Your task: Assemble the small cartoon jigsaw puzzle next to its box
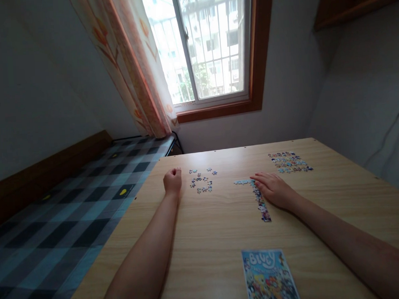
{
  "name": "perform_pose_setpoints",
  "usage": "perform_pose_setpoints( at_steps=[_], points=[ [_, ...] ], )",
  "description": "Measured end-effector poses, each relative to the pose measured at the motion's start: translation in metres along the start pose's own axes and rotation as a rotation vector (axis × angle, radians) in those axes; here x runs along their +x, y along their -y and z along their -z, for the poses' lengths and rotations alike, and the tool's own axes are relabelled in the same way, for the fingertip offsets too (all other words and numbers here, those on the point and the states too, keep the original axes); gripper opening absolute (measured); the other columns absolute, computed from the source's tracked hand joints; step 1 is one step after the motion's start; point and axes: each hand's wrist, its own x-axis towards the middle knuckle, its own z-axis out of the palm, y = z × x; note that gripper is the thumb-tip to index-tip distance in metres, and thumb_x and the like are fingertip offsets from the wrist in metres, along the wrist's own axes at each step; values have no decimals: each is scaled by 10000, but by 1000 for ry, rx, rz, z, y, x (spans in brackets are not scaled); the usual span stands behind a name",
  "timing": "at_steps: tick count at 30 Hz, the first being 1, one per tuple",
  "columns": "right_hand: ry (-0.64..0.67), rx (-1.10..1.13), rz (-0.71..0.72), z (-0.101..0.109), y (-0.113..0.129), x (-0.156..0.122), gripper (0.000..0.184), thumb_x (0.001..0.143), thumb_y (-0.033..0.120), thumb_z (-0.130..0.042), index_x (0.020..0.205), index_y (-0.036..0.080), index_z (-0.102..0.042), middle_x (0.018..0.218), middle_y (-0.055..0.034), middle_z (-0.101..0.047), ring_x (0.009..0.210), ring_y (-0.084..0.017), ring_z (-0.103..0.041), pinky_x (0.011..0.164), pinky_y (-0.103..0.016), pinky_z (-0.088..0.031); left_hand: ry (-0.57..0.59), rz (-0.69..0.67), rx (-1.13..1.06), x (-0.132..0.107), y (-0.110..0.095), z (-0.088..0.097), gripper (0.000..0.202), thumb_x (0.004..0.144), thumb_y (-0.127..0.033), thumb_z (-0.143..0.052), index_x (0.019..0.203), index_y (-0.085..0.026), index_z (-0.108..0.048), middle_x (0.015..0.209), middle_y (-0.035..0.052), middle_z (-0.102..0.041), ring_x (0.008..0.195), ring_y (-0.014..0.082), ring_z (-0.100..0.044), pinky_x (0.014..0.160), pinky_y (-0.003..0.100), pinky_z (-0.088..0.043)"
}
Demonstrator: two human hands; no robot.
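My left hand rests on the wooden table, curled into a loose fist; nothing shows in it. Just right of it lie several loose jigsaw pieces. My right hand lies flat with fingers stretched out, its fingertips touching a joined strip of puzzle pieces that forms an L-shaped corner. Another group of loose pieces sits further back on the right. A colourful reference picture lies near the table's front edge.
A bed with a blue and black checked cover stands left of the table. Behind are a barred window and a patterned curtain. Grey walls close in on the right.
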Motion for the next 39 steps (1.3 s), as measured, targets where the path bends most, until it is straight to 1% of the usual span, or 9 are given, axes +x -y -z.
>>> perform_pose_setpoints(
  at_steps=[15, 19, 22, 24, 25, 28, 30, 32, 39],
  points=[
    [10, -4, -13, 0, -1, 0, 469, 1012, 380, -349, 1317, 215, -665, 1388, -113, -626, 1336, -291, -521, 1138, -505, -368, 15, -7, 47, -2, -3, 3, 386, 871, -454, -434, 566, -219, -428, 540, -16, -486, 568, 144, -452, 558, 259, -306],
    [7, 2, -13, -1, -1, 0, 460, 1010, 376, -355, 1309, 222, -670, 1382, -111, -629, 1325, -285, -529, 1137, -501, -375, 43, -59, 92, -7, -12, 6, 388, 888, -425, -448, 561, -216, -441, 559, -3, -507, 576, 151, -463, 574, 266, -309],
    [7, 7, -23, -1, -2, 0, 453, 1010, 377, -360, 1311, 235, -667, 1390, -101, -625, 1334, -286, -518, 1139, -509, -369, 148, -220, 164, -15, -32, 7, 364, 864, -414, -548, 567, -206, -511, 627, 20, -571, 641, 165, -503, 619, 271, -336],
    [9, 8, -23, -1, -3, 0, 452, 1011, 382, -362, 1315, 235, -663, 1393, -97, -623, 1338, -286, -514, 1139, -508, -368, 314, -455, 311, -22, -51, 8, 332, 894, -400, -544, 636, -200, -602, 719, 47, -631, 684, 174, -539, 644, 274, -361],
    [11, 9, -19, -1, -3, 0, 452, 1012, 384, -363, 1316, 233, -662, 1391, -97, -624, 1334, -283, -517, 1136, -502, -371, 405, -537, 375, -26, -60, 8, 301, 898, -392, -552, 687, -201, -648, 763, 54, -654, 695, 176, -556, 646, 273, -371],
    [13, 8, -4, 0, -3, 1, 457, 1012, 380, -360, 1315, 217, -662, 1377, -107, -631, 1321, -276, -528, 1127, -484, -383, 632, -680, 490, -36, -85, 9, 205, 877, -350, -596, 794, -219, -729, 873, 54, -697, 728, 170, -601, 655, 261, -404],
    [10, 1, -3, 0, -2, 1, 463, 1012, 376, -356, 1316, 206, -661, 1374, -115, -632, 1323, -277, -526, 1127, -481, -382, 691, -715, 534, -41, -96, 11, 166, 854, -300, -607, 826, -233, -757, 924, 51, -711, 756, 171, -624, 670, 259, -423],
    [9, -9, -5, 1, -1, 1, 467, 1013, 375, -352, 1319, 200, -658, 1377, -117, -630, 1325, -279, -523, 1130, -483, -376, 701, -720, 568, -42, -103, 13, 173, 837, -254, -603, 839, -245, -776, 953, 49, -720, 774, 176, -639, 676, 262, -436],
    [14, -15, 1, 3, 0, 2, 455, 1016, 372, -358, 1323, 217, -654, 1377, -109, -630, 1313, -269, -532, 1128, -470, -377, 771, -654, 633, -44, -102, 11, 172, 766, -201, -650, 831, -253, -801, 946, 64, -738, 823, 208, -660, 731, 280, -470]
  ],
)
